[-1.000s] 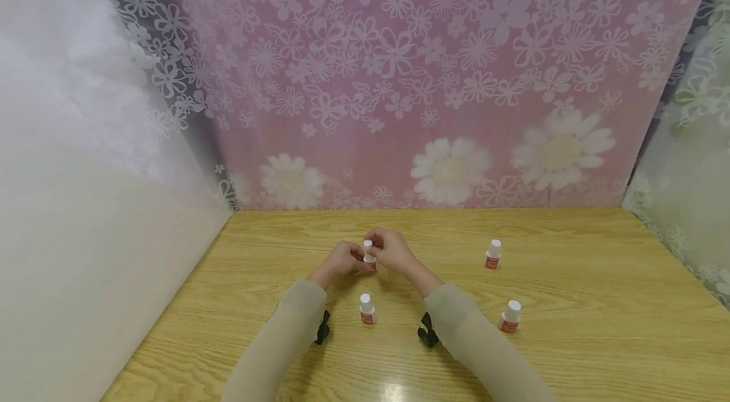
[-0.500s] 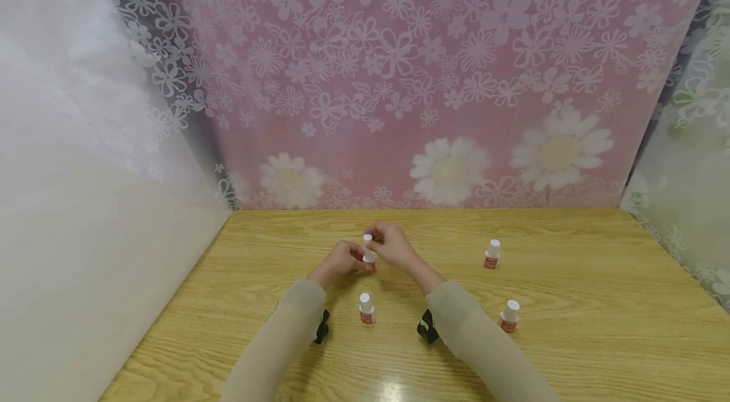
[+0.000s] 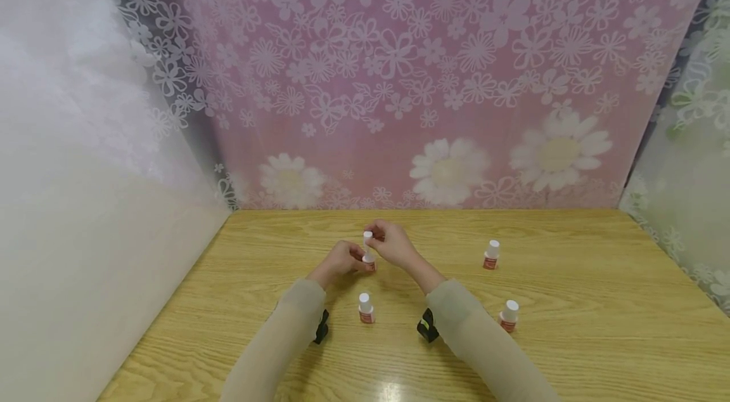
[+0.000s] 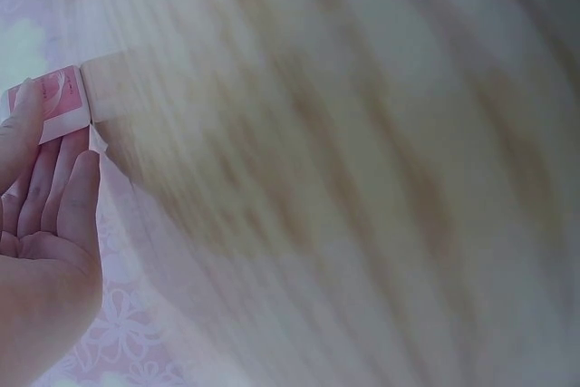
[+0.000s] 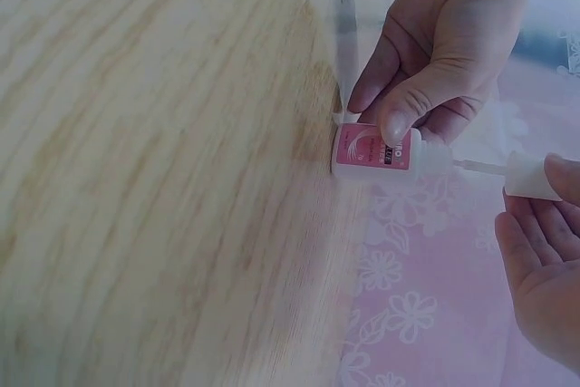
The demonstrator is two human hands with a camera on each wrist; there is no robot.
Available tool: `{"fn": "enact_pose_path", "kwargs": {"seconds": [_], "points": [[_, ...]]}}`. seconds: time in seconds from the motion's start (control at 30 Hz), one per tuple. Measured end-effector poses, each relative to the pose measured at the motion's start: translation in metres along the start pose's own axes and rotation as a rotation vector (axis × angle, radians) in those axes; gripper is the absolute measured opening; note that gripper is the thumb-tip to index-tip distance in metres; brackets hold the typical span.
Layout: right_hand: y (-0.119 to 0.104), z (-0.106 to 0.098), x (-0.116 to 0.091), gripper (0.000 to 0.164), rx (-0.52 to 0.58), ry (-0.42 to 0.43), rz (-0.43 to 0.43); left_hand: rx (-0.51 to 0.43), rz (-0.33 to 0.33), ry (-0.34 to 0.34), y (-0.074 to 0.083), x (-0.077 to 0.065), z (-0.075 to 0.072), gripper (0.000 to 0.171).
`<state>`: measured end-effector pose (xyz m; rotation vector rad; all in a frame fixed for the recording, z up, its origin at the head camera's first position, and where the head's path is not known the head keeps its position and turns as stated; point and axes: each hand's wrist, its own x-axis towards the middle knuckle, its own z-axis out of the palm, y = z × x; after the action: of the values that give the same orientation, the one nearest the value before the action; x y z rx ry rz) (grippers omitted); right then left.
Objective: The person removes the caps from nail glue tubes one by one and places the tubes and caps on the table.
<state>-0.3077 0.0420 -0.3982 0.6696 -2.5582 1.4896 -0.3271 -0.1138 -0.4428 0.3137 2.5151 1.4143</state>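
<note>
My left hand [image 3: 342, 257] holds a small white glue bottle [image 5: 349, 147] with a red label, upright on the wooden table, thumb across the label. Above it, my right hand [image 3: 393, 245] pinches the white cap [image 5: 530, 176]. A thin pale applicator stem [image 5: 480, 167] runs from the cap into the bottle's neck, so cap and neck stand apart. In the left wrist view, the glue bottle's label [image 4: 63, 97] shows beside the left hand's fingers [image 4: 77, 201], while the right hand is out of that view.
A capped glue bottle [image 3: 366, 309] stands between my forearms. Two others, a far one [image 3: 491, 255] and a near one [image 3: 509, 316], stand on the right of the table [image 3: 570, 275]. Flowered pink sheeting [image 3: 365, 155] rises behind the table's back edge.
My right hand has lifted the cap upward off the bottle, widening the gap and baring the stem. The left hand keeps the bottle in place.
</note>
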Motion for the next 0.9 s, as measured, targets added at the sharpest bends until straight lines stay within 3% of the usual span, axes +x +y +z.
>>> {"fn": "enact_pose_path", "kwargs": {"seconds": [0.9], "points": [[0.0032,0.0028,-0.0006,0.014,-0.002,0.042,-0.06,-0.006,-0.002,-0.001,0.0008,-0.0015,-0.0006,0.017]]}}
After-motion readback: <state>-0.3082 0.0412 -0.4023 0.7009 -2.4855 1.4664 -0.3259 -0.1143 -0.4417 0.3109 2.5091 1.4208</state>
